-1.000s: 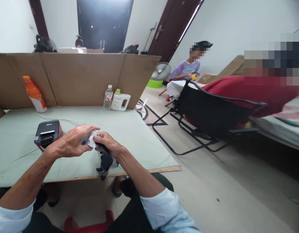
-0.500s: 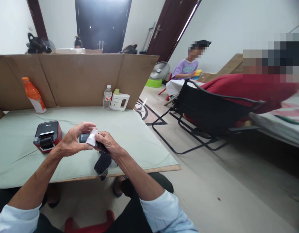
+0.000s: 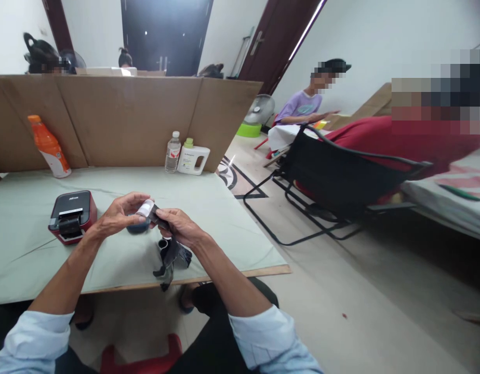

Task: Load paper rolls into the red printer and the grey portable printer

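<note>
My left hand (image 3: pixel 121 215) curls around a small white roll (image 3: pixel 146 208), thumb below and fingers above. Pinched in my right hand (image 3: pixel 180 226) is a black ribbon-like strip (image 3: pixel 161 219) that meets the white roll. More of this crumpled black strip (image 3: pixel 170 254) dangles below my right hand, over the near part of the table, with a small ring-like core end (image 3: pixel 163 243) among its folds. On the table, partly hidden behind my left hand, lies a dark blue-grey object (image 3: pixel 137 227). A red and black label printer (image 3: pixel 73 215) stands left of my left hand.
The table (image 3: pixel 224 234) has a pale green cover and a cardboard screen (image 3: pixel 131 122) behind. Against it stand an orange bottle (image 3: pixel 49 148), a clear bottle (image 3: pixel 172 153) and a white jug (image 3: pixel 193 158). Right are a black folding chair (image 3: pixel 337 171) and two people; others sit beyond the screen.
The black strip under my right hand has spread into looser folds, showing the ring-like end. Both hands stay close together around the white roll. The view has shifted slightly.
</note>
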The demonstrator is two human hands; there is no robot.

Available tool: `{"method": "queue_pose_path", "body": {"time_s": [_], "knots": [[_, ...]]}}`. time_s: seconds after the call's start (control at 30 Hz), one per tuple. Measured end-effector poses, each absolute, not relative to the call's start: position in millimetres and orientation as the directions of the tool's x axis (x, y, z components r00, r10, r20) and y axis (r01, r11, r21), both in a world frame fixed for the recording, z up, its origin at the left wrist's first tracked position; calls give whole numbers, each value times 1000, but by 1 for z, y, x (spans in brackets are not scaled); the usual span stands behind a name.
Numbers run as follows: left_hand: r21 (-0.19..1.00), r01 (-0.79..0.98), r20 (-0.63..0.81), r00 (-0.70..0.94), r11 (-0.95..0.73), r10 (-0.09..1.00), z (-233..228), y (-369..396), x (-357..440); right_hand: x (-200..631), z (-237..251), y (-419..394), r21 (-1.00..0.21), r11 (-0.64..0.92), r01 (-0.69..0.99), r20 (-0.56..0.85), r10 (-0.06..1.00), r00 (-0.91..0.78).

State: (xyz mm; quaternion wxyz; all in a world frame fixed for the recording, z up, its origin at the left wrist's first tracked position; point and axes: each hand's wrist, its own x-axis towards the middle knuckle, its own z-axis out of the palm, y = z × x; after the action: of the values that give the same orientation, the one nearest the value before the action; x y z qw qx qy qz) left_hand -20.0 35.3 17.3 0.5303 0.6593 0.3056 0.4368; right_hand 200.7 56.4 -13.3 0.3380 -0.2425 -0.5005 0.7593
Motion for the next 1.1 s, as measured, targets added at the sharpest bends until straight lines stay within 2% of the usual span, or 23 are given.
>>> {"method": "queue_pose_path", "body": {"time_s": [0.13,0.23,0.3,0.37,0.43,0.5,0.6,0.8,0.9,1.0,1.1], "knots": [[976,-87,216,438,-198,872,2,44,-25,203,-14,64,-913,-287,-289,-43,773,-632],[977,6,191,415,-212,890,-11,52,-33,202,-15,70,-909,-279,-310,-30,784,-620],[940,196,218,289,-280,932,-23,60,-41,203,-18,73,-911,-277,-305,-30,784,-621],[831,479,268,99,-281,958,-37,69,-48,205,-21,76,-915,-275,-295,-37,785,-618],[691,703,269,-34,-169,962,-51,77,-53,208,-23,78,-918,-276,-285,-49,792,-608],[596,800,213,-72,-72,974,-62,84,-56,211,-25,79,-918,-286,-273,-71,799,-598],[549,834,176,-44,-61,983,-70,91,-57,215,-26,80,-911,-310,-272,-102,809,-579],[495,857,290,-11,-140,957,-65,95,-57,220,-27,79,-915,-296,-275,-115,842,-527],[494,861,318,-47,-123,947,-60,99,-54,218,-25,79,-915,-297,-273,-112,838,-534],[553,830,315,-128,-73,941,-55,108,-53,210,-22,82,-920,-295,-260,-105,822,-559],[702,709,286,-202,-61,937,-55,119,-54,196,-19,90,-913,-314,-260,-122,819,-560]]}}
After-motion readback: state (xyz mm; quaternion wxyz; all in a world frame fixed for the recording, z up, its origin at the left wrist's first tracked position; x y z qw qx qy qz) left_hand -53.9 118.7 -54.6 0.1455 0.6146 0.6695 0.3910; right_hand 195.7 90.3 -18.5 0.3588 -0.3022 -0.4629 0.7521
